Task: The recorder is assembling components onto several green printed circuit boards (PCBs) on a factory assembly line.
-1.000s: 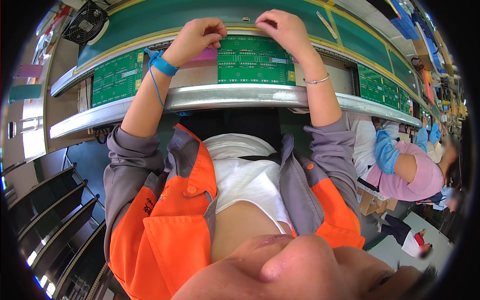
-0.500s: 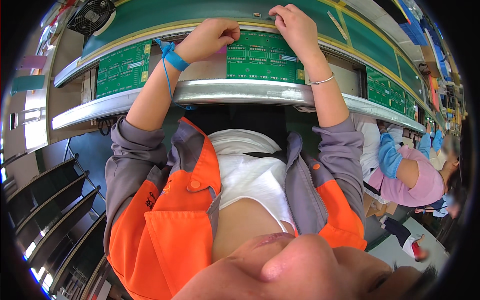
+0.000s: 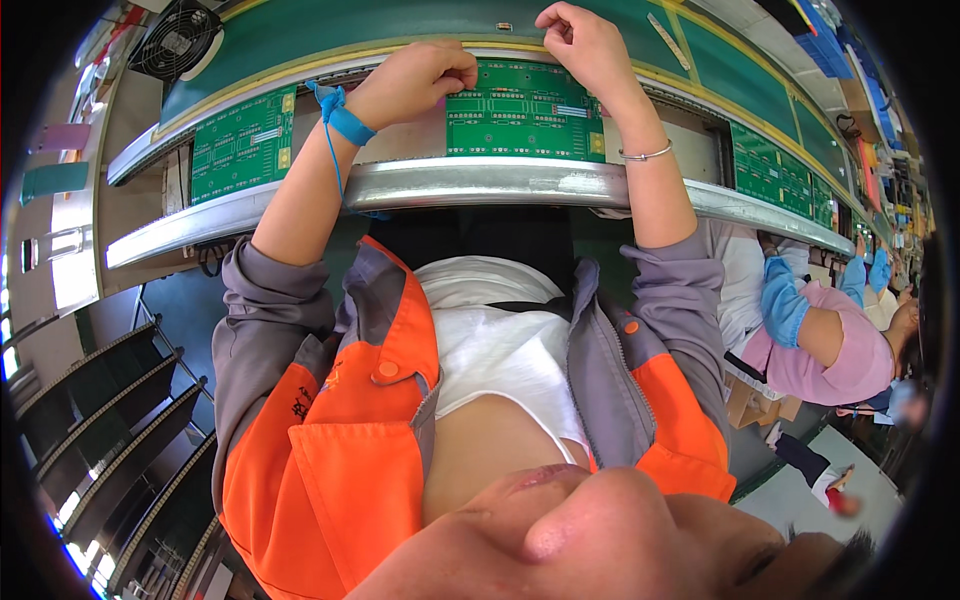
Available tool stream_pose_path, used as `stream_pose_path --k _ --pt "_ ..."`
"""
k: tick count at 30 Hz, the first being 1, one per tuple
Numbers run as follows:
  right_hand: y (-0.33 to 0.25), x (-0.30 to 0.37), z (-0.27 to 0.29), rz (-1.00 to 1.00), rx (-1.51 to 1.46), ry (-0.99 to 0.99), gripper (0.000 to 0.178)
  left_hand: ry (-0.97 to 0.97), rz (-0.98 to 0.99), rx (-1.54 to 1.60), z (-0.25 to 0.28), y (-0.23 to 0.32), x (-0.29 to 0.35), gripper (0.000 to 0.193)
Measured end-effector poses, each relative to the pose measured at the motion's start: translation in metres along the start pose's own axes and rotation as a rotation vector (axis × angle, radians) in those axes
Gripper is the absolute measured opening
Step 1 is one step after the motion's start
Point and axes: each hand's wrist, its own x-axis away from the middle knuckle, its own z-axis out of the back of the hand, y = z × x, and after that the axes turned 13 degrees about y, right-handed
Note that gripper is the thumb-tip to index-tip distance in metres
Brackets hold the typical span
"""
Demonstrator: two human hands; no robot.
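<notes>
As I look down in the head view, my left hand [image 3: 425,80] is at the upper left corner of a green circuit board [image 3: 525,125], its fingers curled in narrowly toward the thumb. I cannot tell whether they pinch anything, or whether they touch the board or sit just above it. My right hand [image 3: 592,48] is raised over the board's far right part, fingers bent and fingertips reaching beyond its far edge, the gap between them small; I cannot tell if something tiny is held there. Just left of those fingertips, apart from them, a small component [image 3: 504,26] lies on the green surface [image 3: 330,32].

The board sits between the two metal rails, right in front of me, with its near edge along the front rail [image 3: 480,185]. Another green board [image 3: 240,150] lies to the left in the same track, and more boards [image 3: 770,172] line up to the right. A blue strap [image 3: 347,122] circles my left wrist, a thin bracelet [image 3: 647,154] my right. Beyond the rails are a black fan [image 3: 178,42] at far left and a pale strip [image 3: 668,42] at right. A co-worker in pink [image 3: 822,352] is farther along on the right.
</notes>
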Motion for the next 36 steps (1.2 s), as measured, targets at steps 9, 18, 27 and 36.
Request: stream_pose_path --k 9,18,27,36 --pt "-0.010 0.008 0.032 -0.088 -0.147 -0.336 0.014 0.159 -0.001 -0.142 -0.013 0.011 -0.022 0.017" --pt "-0.007 0.035 0.030 -0.136 -0.236 -0.425 0.013 0.230 -0.113 -0.554 -0.037 0.014 -0.071 0.010" --pt "-0.001 0.037 0.029 -0.079 -0.228 -0.385 0.012 0.283 -0.086 -0.553 -0.042 0.006 -0.069 0.013" --pt "-0.004 0.037 0.029 -0.066 -0.223 -0.383 0.012 0.259 -0.177 -0.592 -0.035 0.003 -0.069 0.014"
